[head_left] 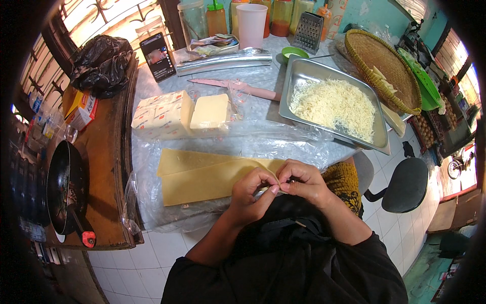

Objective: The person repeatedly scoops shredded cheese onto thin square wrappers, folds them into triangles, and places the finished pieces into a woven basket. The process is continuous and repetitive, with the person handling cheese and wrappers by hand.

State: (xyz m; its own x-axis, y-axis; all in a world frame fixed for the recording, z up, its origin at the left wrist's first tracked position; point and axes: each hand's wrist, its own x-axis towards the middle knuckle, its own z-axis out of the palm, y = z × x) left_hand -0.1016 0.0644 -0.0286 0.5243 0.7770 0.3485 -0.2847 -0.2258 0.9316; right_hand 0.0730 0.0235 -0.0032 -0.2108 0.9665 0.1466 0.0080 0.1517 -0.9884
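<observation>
Long flat sheets of pale yellow dough lie partly overlapping on clear plastic in front of me. At their right end, my left hand and my right hand meet, thumbs and forefingers pinched together on the dough's edge. The fingers cover most of the held part, so its exact fold is hidden. Behind the sheets stand a cut block of cheese and a larger block in printed wrapping. To the right, a metal tray holds a heap of grated cheese.
A pink knife lies behind the cheese, its handle against the tray. Further back are a foil roll, a propped phone, a box grater and a white cup. A woven basket is right; a frying pan left.
</observation>
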